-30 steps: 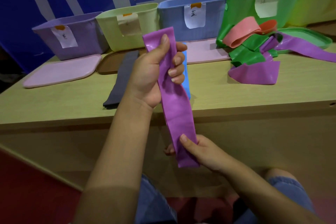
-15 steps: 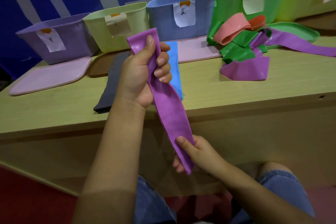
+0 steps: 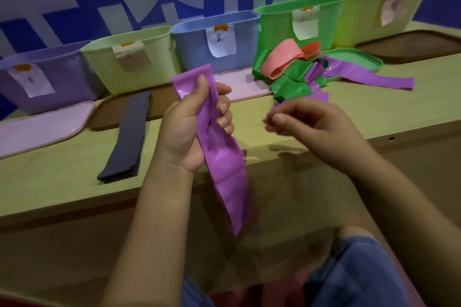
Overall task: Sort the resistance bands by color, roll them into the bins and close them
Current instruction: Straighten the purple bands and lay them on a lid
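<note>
Head view, left hand point(image 3: 185, 129) gripping glossy purple band point(image 3: 222, 157)

Purple band point(image 3: 222, 157) hangs limp (glossy) before open bins point(image 3: 217, 42).

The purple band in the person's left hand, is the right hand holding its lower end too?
No. The right hand is up over the table edge, apart from the purple band, whose lower end hangs free from the left hand.
</note>
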Motion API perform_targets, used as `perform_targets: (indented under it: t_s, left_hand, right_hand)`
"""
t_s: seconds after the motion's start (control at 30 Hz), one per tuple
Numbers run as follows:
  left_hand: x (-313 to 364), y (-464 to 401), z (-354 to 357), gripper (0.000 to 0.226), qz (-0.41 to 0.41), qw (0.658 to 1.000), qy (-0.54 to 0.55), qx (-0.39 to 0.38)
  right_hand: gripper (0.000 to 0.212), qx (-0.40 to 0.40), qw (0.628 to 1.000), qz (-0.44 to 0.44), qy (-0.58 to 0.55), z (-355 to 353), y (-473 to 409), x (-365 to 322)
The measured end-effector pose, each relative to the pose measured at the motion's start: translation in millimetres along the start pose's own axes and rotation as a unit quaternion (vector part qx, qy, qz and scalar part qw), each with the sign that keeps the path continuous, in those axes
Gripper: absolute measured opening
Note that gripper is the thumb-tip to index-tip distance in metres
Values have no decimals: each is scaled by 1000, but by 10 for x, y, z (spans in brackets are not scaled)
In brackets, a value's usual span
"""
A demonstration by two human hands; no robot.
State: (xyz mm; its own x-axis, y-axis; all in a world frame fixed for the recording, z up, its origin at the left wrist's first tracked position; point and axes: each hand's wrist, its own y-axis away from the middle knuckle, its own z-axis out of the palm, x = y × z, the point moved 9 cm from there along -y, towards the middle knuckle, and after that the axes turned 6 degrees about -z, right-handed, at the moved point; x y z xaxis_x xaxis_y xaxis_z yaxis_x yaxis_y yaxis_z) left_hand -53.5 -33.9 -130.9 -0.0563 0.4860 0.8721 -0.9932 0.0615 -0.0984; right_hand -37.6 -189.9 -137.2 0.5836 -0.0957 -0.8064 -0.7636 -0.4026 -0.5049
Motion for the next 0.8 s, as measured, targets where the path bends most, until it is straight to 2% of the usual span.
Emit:
perform_targets:
  t_s: [0.07,0.1,0.2,0.23,0.3,0.4,0.47,0.6,0.7,0.8]
  left_hand:
    - [-21,-9,24,29,-2,1000,2,0]
    - [-30,-12,37,29,-3,1000,2,1]
    - [-46,-16,74,29,-7,1000,2,3]
    - [-45,-16,83,29,-8,1000,3,4]
    - [-44,-10,88,28,-10,1000,6,9]
    - [-33,-11,55,28,-16,1000,11,19]
    - [-19,-23,40,29,-19,999,15,23]
    - [2,-56,19,30,-24,999,31,30]
    - [7,-92,8,30,-31,997,53,38]
    - [29,-111,-29,28,-26,995,70,64]
  right_hand:
    - [11,53,986,-44,149,-251,-253,-96]
    - [15,53,969,-61,235,-298,-383,-123]
    - [37,-77,889,-5,451,-215,-702,185]
    - [40,-122,867,24,483,-180,-749,323]
    - [36,-177,846,45,500,-123,-791,469]
    - [25,-156,861,41,482,-237,-907,363]
    - [22,-85,898,30,431,-446,-1033,134]
    - [16,66,965,13,252,-863,-1241,-260]
    - [10,169,979,-11,116,-1118,-1323,-465]
    - [7,244,969,-41,6,-1314,-1381,-598]
